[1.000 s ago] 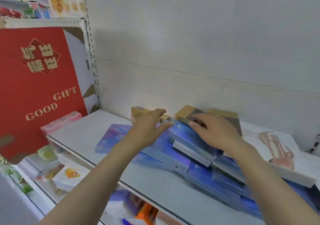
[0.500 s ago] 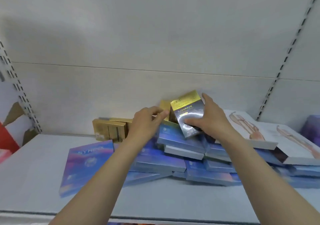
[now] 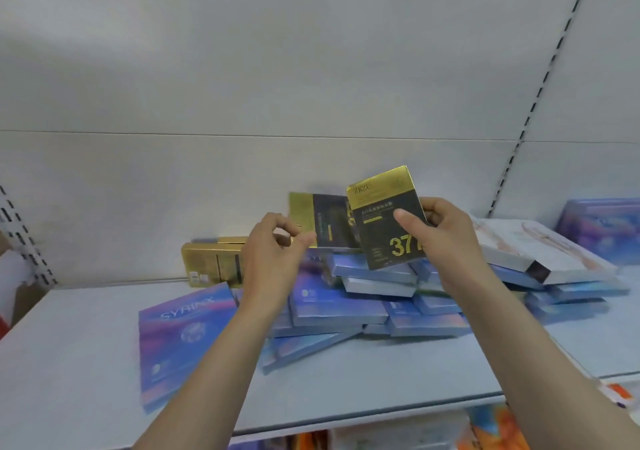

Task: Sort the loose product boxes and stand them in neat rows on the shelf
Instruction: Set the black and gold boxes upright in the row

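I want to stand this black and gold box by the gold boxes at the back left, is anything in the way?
Only the left hand, holding a second black-and-gold box, sits between the black-and-gold box in the right hand and the gold boxes. The grey shelf before them looks bare.

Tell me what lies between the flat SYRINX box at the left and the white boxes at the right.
In the head view, a loose pile of blue boxes fills the stretch between the SYRINX box and the white boxes; both forearms cross in front.
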Available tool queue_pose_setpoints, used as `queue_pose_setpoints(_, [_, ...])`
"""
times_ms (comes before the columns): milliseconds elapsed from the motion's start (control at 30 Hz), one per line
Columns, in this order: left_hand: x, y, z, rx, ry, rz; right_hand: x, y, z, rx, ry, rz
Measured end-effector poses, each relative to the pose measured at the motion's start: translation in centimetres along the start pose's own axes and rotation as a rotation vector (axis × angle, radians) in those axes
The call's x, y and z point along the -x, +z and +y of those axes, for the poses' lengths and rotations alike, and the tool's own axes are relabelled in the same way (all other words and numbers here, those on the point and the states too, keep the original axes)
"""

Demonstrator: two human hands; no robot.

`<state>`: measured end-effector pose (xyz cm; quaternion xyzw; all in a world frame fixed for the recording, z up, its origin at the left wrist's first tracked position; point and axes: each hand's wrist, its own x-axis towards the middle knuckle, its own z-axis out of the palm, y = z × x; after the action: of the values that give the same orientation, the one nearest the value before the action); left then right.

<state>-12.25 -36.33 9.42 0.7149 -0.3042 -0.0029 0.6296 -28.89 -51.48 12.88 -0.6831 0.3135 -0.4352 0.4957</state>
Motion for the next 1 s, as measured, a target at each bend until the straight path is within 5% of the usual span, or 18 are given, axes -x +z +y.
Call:
queue_pose_setpoints(533, [5.0, -1.1, 1.0, 0.109, 0.144, -0.224, 5.1, -2.3, -0.7, -0.117, -0.058, 0.082])
queue_pose_setpoints(1000, [15.7, 15.5, 12.0, 0.245, 0.192, -0.273, 6.5, -27.2, 0.8, -0.165, -0.112, 0.167])
